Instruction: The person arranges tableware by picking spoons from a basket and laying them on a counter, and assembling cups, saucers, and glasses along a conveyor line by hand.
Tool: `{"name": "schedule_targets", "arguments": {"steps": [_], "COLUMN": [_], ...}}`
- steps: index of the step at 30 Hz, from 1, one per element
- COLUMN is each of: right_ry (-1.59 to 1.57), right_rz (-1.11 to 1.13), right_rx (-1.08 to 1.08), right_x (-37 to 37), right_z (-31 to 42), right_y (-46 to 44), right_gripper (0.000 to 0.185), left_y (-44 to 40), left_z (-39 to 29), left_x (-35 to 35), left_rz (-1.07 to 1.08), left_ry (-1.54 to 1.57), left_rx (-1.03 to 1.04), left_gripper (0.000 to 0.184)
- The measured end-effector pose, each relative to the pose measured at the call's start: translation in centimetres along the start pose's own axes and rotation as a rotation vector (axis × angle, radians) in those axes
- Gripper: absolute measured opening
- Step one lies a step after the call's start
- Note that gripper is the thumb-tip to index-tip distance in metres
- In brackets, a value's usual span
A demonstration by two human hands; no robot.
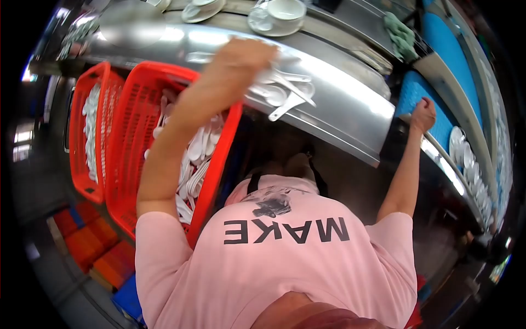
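Note:
My left hand [249,57], smeared by motion, is over a pile of white spoons [290,90] on the steel counter [339,98]. Its fingers are too blurred to show whether they grip a spoon. Below that forearm, more white spoons [200,148] lie in a large red basket [123,159] whose rim is close to the counter. Out to the right, my right hand [423,115] is curled closed beside the blue conveyor belt [413,93], with nothing visible in it.
A second red basket [82,159] of white pieces stands farther left. Stacked bowls and plates [276,16] sit behind the counter. A green cloth [400,35] lies at the back right. White dishes [463,151] line the conveyor's right side; orange crates [98,241] are at lower left.

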State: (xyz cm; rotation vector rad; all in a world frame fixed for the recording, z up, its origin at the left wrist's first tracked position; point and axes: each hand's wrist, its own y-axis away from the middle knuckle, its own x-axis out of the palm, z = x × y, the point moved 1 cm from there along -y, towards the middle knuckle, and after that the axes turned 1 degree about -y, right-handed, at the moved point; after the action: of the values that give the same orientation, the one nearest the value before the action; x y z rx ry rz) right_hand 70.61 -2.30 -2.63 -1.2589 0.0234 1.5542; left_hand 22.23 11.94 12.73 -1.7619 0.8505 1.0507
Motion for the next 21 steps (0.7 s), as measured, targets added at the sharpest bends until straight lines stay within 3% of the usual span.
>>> {"name": "schedule_targets", "arguments": {"steps": [1, 2, 4, 7, 8, 11, 13, 15, 17, 18, 19, 20, 21], "right_ry": [0.003, 0.001, 0.014, 0.031, 0.023, -0.044, -0.025, 0.028, 0.095, 0.145, 0.167, 0.155, -0.008], "right_rz": [0.0, -0.026, -0.055, -0.018, 0.0, 0.031, 0.121, 0.119, 0.103, 0.091, 0.088, 0.088, 0.099], "right_rx": [0.007, -0.018, -0.038, -0.024, -0.02, -0.07, 0.041, 0.026, 0.005, 0.002, 0.0, -0.01, 0.046], "right_x": [-0.5, -0.6, -1.1, -0.6, -1.4, -0.3, -0.6, -1.5, -1.7, -2.0, -1.8, -0.7, 0.5], "right_z": [0.0, 0.4, 0.1, 0.3, 0.5, -1.3, -0.6, -0.1, 1.2, 1.1, 0.9, -1.0, -2.9], "right_y": [0.0, 0.1, -0.1, 0.1, 0.1, -0.1, -0.3, -0.4, -0.3, -0.2, -0.3, -0.8, -0.8], "right_gripper": [0.02, 0.02, 0.019, 0.02, 0.02, 0.021, 0.023, 0.025, 0.026, 0.026, 0.026, 0.025, 0.024], "left_y": [-2.5, -4.5, -6.9, -7.2, -6.7, -4.5, -1.6, 5.4, 11.3, 15.2, 17.5, 21.2, 25.1], "left_z": [-1.9, -2.2, -3.6, -4.2, -4.4, -3.5, -2.3, 1.9, 5.0, 7.5, 8.0, 10.4, 12.9], "left_x": [2.4, 5.7, 10.0, 14.2, 14.0, 10.9, 5.7, 2.5, -1.7, -1.8, -2.6, -1.1, 1.0], "left_rz": [-0.034, 0.085, 0.109, 0.218, 0.204, 0.219, -0.058, -0.289, -0.109, -0.334, -0.209, -0.153, -0.224], "left_ry": [-0.068, -0.03, -0.008, -0.081, -0.117, 0.044, 0.091, 0.03, -0.218, -0.271, -0.134, -0.221, -0.342], "left_rx": [0.01, 0.061, 0.19, 0.154, 0.146, 0.094, -0.018, -0.299, -0.845, -0.851, -1.134, -1.253, -1.171], "left_gripper": [0.038, 0.034, 0.013, 0.007, 0.011, 0.051, 0.05, 0.042, 0.024, 0.023, 0.025, 0.026, 0.028]}}
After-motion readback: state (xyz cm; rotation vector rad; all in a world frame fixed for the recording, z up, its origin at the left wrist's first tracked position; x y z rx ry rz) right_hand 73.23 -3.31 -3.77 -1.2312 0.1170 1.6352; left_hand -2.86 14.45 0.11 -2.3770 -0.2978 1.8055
